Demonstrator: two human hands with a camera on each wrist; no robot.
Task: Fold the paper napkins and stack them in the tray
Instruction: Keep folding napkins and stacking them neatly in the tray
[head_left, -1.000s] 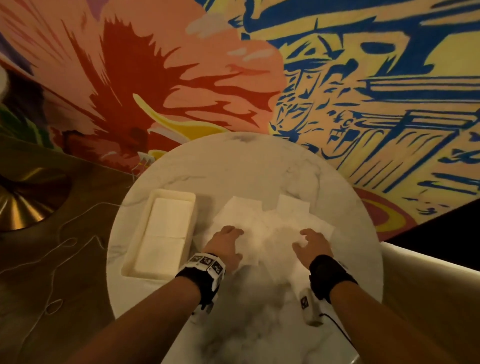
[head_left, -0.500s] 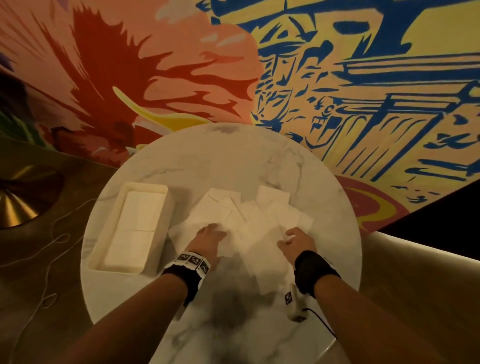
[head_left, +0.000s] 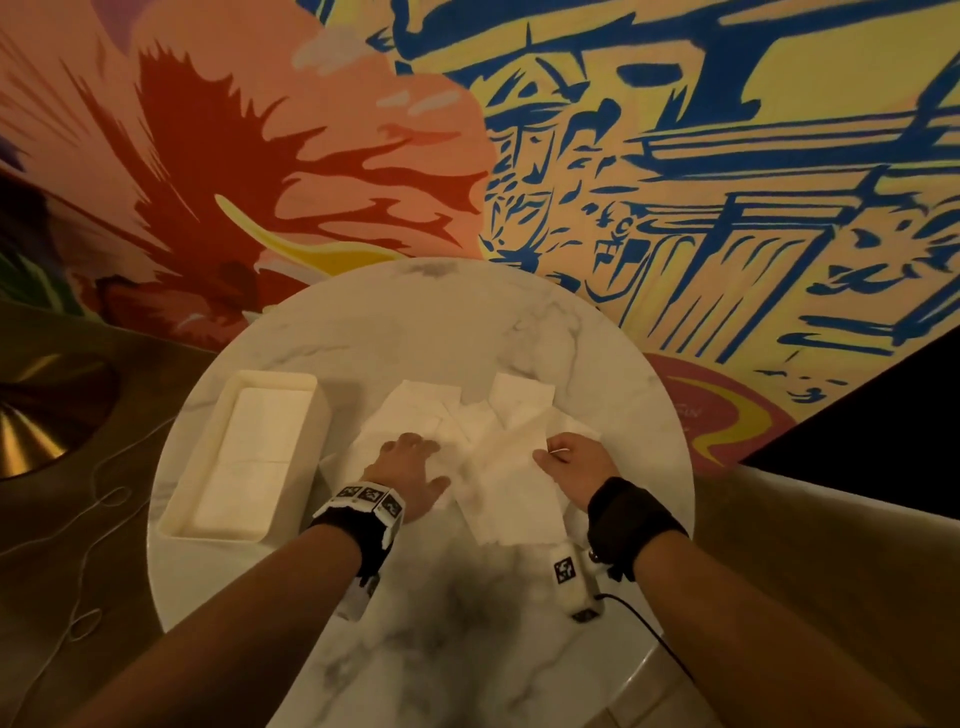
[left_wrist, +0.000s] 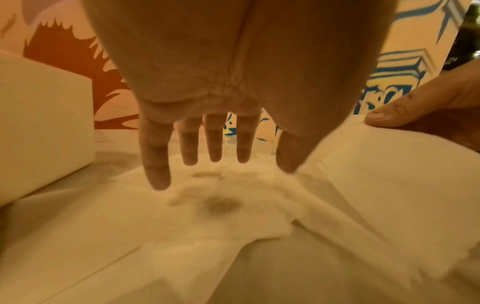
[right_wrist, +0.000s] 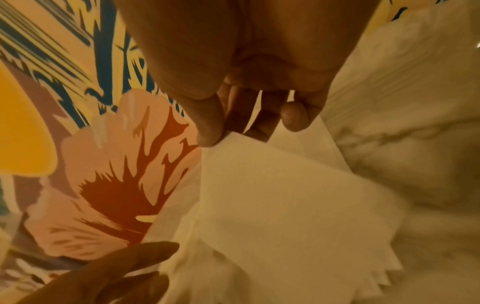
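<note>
Several white paper napkins (head_left: 457, 431) lie spread and overlapping in the middle of the round marble table (head_left: 415, 332). My left hand (head_left: 410, 467) lies flat with straight fingers (left_wrist: 215, 148) pressing the left part of the pile (left_wrist: 221, 205). My right hand (head_left: 566, 457) pinches a corner of one napkin (right_wrist: 272, 195) between thumb (right_wrist: 207, 123) and fingers and holds it lifted off the pile. A cream rectangular tray (head_left: 176, 519) stands at the left of the table, with folded napkins (head_left: 254, 457) stacked inside.
A painted wall (head_left: 675, 156) rises right behind the table. A brass-coloured base (head_left: 31, 426) and thin white cords (head_left: 88, 618) lie on the floor to the left. A dark cable (head_left: 654, 639) runs from my right wrist camera. A pale bench edge (head_left: 831, 499) is at right.
My right hand has gone from lying on the pile to pinching one napkin's corner and lifting it. My left hand stays pressed on the pile. The head view shifted slightly.
</note>
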